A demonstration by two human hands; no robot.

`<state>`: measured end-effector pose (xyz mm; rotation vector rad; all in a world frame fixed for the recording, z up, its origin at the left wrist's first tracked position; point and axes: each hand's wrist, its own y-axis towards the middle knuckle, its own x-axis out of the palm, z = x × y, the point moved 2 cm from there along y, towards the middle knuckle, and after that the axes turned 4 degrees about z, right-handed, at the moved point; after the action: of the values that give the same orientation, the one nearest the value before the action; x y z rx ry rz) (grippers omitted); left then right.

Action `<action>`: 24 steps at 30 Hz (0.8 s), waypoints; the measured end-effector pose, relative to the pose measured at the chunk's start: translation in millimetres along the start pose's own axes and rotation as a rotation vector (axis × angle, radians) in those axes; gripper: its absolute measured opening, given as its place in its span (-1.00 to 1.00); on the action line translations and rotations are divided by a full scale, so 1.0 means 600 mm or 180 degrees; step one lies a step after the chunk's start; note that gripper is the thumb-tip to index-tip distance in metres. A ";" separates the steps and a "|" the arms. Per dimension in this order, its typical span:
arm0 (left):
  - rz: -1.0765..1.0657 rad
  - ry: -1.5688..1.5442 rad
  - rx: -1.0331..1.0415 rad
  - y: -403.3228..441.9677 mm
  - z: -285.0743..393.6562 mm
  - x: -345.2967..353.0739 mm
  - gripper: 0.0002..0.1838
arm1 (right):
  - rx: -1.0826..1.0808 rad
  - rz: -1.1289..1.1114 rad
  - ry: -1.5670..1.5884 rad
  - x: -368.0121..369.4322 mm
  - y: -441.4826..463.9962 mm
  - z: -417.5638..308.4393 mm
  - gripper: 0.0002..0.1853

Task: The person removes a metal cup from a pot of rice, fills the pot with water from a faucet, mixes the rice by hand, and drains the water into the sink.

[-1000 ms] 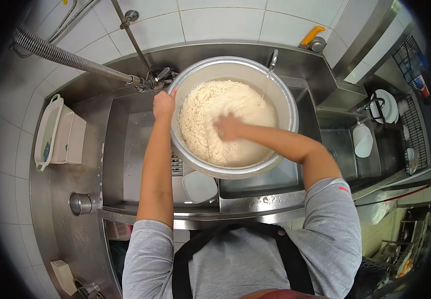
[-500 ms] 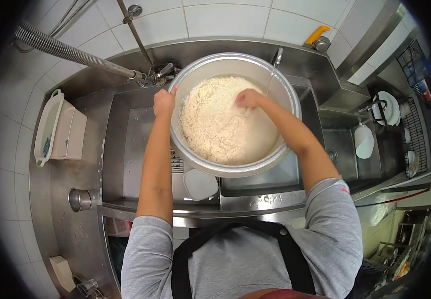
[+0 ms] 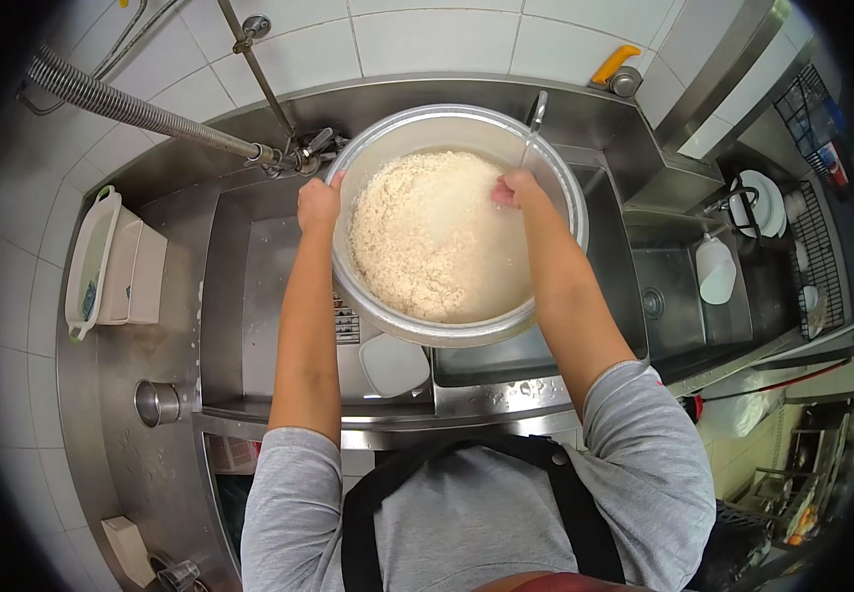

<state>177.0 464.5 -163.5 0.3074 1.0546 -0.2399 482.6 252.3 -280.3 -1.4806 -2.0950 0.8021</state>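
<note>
Metal pot, left hand gripping rim closed

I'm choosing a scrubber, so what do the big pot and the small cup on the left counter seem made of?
Pot: probably aluminium, satin, from its dull silvery rim. Cup: likely stainless steel, fairly polished, from its bright reflections.

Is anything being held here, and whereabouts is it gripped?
The left hand holds the large metal pot by its rim. The right hand is over the pot's inside; whether it grips anything cannot be told.
</note>
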 end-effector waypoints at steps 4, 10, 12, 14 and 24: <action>-0.0058 0.0017 -0.0021 0.000 -0.001 0.000 -0.33 | -0.1001 0.0200 -0.1596 -0.001 -0.035 -0.052 -0.81; -0.0057 0.0014 -0.0014 0.002 0.000 0.000 -0.33 | -0.2555 0.1580 -0.3012 -0.060 -0.135 -0.129 -0.73; -0.0062 0.0021 -0.0040 -0.003 0.003 -0.005 -0.33 | -0.2703 0.2032 -0.2827 -0.090 -0.252 -0.134 -0.69; -0.0040 0.0000 -0.0067 -0.007 0.007 -0.009 -0.33 | -0.2384 0.2267 -0.3090 -0.109 -0.298 -0.122 -0.66; -0.0070 0.0077 -0.0050 -0.002 0.001 -0.002 -0.32 | -0.2377 0.1785 -0.3007 -0.160 -0.245 -0.076 -0.57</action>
<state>176.7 463.4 -162.4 0.2853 1.0836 -0.2482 442.6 133.3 -149.6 -2.5145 -2.8973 1.1435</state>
